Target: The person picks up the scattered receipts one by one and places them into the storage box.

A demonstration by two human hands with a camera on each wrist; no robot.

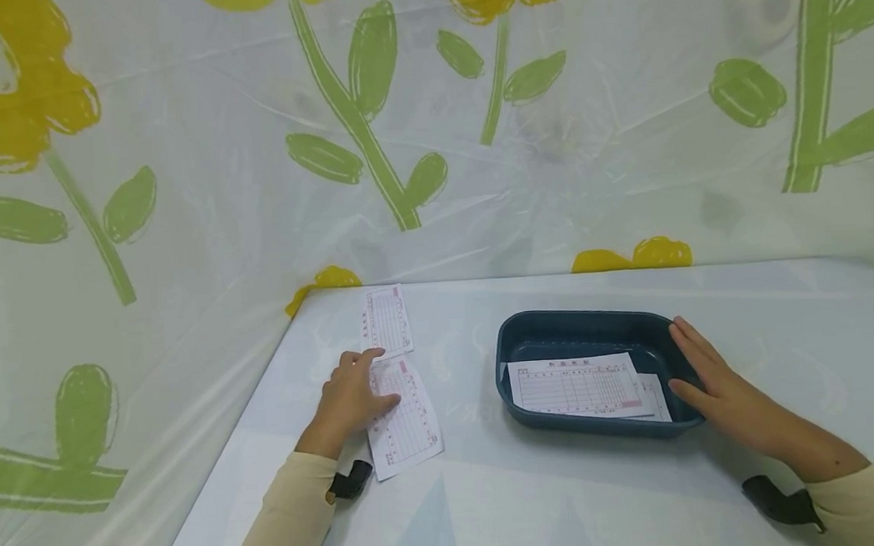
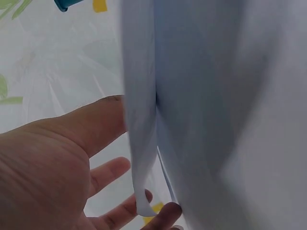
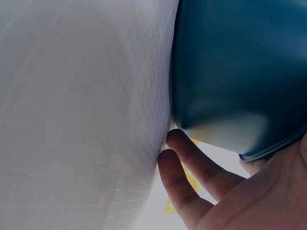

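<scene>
Receipt (image 1: 404, 417) on pale table (image 1: 571, 499), left hand (image 1: 350, 399) fingers flat on it; right hand (image 1: 715, 390) seemingly flat against tray (image 1: 516, 343); floral plastic sheet (image 1: 249, 151) behind.

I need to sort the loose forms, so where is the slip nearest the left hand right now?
In the head view the slip lies on the table's left side, under the left hand, just below another slip and left of the blue tray.

The head view looks down across the table (image 1: 495, 486); both wrist views sit close, sharing the tray (image 1: 561, 332).
</scene>
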